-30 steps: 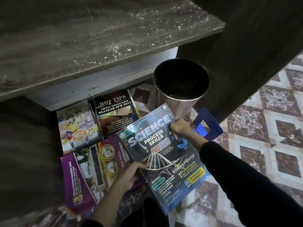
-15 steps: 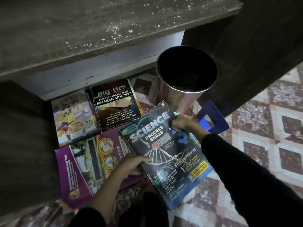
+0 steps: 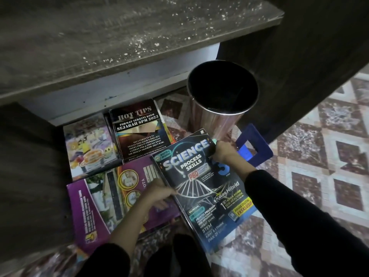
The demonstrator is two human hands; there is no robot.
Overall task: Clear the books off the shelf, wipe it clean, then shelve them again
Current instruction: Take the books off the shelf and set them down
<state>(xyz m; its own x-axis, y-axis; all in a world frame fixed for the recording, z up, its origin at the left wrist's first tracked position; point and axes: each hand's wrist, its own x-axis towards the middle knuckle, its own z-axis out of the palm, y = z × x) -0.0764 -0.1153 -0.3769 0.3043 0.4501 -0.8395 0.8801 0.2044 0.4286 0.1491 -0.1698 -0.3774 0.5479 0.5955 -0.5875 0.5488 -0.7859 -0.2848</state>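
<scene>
head view | worn on the head | faces forward and steeply down | near, over shelf (image 3: 99,47) and floor (image 3: 319,176)

**Books on the floor, shelf speckled**

I see the dark blue Science Process Skills book (image 3: 203,188) held at a slant, left hand (image 3: 157,193) at its left edge, right hand (image 3: 223,152) gripping its top corner; the black Hot Tips book (image 3: 139,130), cartoon-cover book (image 3: 89,146) and purple book (image 3: 111,198) lie flat on the floor; the grey shelf (image 3: 119,43) above is flecked white.
</scene>
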